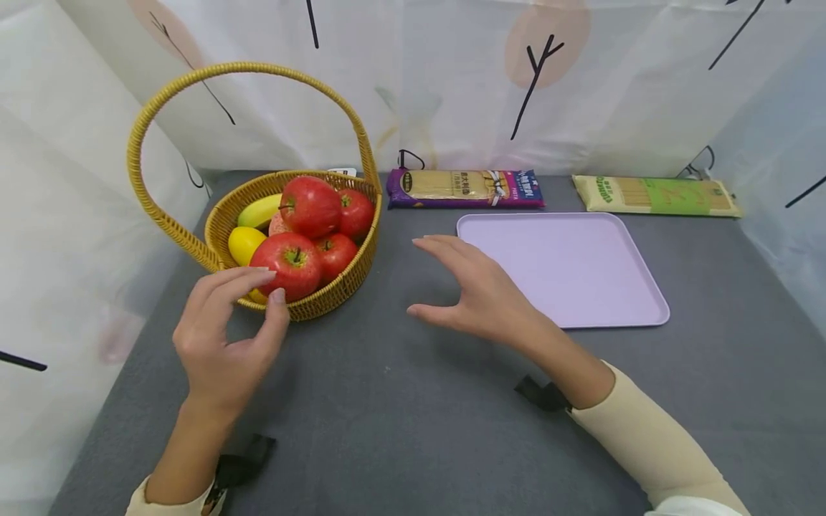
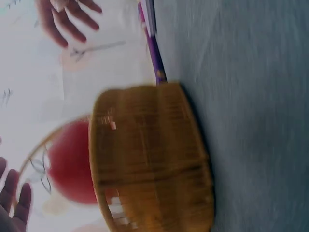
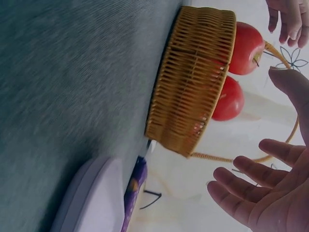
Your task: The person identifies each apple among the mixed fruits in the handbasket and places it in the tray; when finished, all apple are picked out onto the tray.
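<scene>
A yellow wicker basket point(image 1: 335, 290) with a tall hoop handle stands at the left, holding several red apples point(image 1: 311, 206), a lemon point(image 1: 245, 245) and a banana point(image 1: 259, 212). My left hand point(image 1: 222, 337) hovers at the basket's near rim, thumb and fingers curved apart with nothing between them; its fingertips overlap the front apple in the head view. To the right of the basket my right hand point(image 1: 480, 290) hangs above the table, thumb and fingers spread and empty. In the right wrist view its palm point(image 3: 277, 203) faces the basket and apples.
A lilac tray point(image 1: 568, 269) lies on the grey table point(image 1: 387, 430), right of the basket and partly behind my right hand. Along the back lie a purple pasta packet point(image 1: 464, 189) and a green noodle packet point(image 1: 658, 196). A patterned white curtain point(image 1: 452, 86) hangs behind.
</scene>
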Demonstrator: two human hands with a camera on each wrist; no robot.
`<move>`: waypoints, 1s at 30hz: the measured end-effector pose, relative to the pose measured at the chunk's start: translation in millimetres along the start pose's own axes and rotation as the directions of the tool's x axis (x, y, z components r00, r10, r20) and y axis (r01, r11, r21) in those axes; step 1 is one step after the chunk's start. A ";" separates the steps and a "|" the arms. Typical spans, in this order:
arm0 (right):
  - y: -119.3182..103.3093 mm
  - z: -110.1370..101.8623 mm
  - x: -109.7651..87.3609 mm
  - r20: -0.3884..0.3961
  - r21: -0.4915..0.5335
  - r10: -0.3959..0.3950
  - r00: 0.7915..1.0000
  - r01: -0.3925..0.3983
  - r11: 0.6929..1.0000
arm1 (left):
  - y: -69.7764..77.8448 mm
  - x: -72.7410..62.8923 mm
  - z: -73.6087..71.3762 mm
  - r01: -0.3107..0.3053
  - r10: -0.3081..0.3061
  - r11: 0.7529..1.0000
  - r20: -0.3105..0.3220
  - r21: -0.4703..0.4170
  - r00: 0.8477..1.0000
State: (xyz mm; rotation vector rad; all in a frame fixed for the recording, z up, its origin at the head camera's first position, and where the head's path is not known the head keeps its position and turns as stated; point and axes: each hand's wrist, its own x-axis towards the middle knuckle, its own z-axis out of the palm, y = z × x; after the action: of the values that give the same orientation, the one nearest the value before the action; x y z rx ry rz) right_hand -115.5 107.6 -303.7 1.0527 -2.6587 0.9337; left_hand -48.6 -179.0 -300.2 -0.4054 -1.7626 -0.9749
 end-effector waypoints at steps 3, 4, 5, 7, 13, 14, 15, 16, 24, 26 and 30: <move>-3.6 4.3 4.0 -0.019 0.018 -0.028 0.999 0.028 0.999 | -7.3 6.9 -4.6 0.012 -0.009 1.000 -0.124 0.021 0.992; -5.4 5.0 5.2 -0.023 0.028 -0.035 0.999 0.036 0.999 | -9.7 9.1 -5.9 0.020 -0.015 1.000 -0.165 0.025 0.986; -7.0 6.1 6.2 -0.026 0.036 -0.040 0.999 0.041 0.999 | -12.1 11.2 -7.7 0.029 -0.023 0.999 -0.199 0.028 0.980; -9.3 8.1 8.2 -0.029 0.049 -0.043 0.999 0.045 0.998 | -17.6 14.3 -11.6 0.051 -0.040 0.998 -0.254 0.037 0.966; -14.3 12.8 12.9 -0.022 0.060 -0.048 0.999 0.049 0.997 | -42.8 16.7 -24.6 0.148 -0.143 0.989 -0.299 -0.005 0.943; -15.1 13.4 13.7 -0.023 0.061 -0.051 0.998 0.052 0.997 | -47.5 17.4 -26.8 0.172 -0.171 0.985 -0.291 -0.025 0.941; -15.9 13.9 14.5 -0.024 0.063 -0.054 0.998 0.056 0.996 | -51.5 18.0 -29.0 0.200 -0.207 0.978 -0.276 -0.053 0.938; -16.7 14.5 15.3 -0.026 0.066 -0.060 0.998 0.062 0.996 | -55.4 18.7 -31.6 0.230 -0.241 0.971 -0.255 -0.071 0.936; -21.4 18.0 20.9 -0.021 0.085 -0.052 0.998 0.054 0.995 | -90.9 19.0 -48.4 0.451 -0.472 0.794 0.053 -0.407 0.880; -22.0 19.1 21.8 -0.015 0.093 -0.047 0.999 0.048 0.994 | -101.1 15.5 -50.6 0.478 -0.496 0.739 0.096 -0.475 0.863; -22.8 21.7 23.9 -0.003 0.103 -0.041 0.999 0.041 0.994 | -114.4 10.3 -54.5 0.501 -0.489 0.749 0.149 -0.434 0.859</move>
State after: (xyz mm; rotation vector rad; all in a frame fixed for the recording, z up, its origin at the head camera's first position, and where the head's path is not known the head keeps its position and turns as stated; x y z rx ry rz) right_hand -116.2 68.2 -301.6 1.1227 -2.6026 1.0731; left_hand -95.3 -292.9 -331.9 -0.2376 -1.6822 -1.8013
